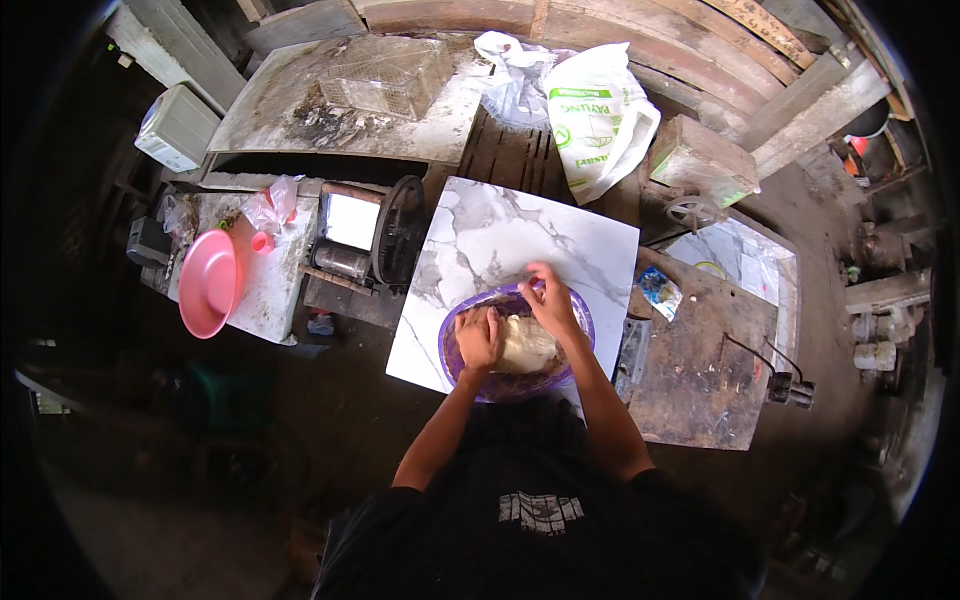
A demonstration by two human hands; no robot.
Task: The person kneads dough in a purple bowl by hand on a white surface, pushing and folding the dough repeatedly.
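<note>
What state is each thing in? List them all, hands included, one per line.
Left hand: laid on the dough, fingers close together
Right hand: fingers apart and bent, above the bowl
Dough: one uneven lump
Bowl: upright, uncovered, holding the dough
Pink basin: uncovered
White sack: lying down, creased
Blue packet: crumpled

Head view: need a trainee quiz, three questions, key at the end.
1. What does the left hand touch inside the purple basin?
2. True or false: the pink basin stands to the left of the purple one.
3. Where does the green-and-white sack lie relative to the marbled tabletop? A) near side B) far side C) left side

Key: 1. The pale dough. 2. True. 3. B.
</note>
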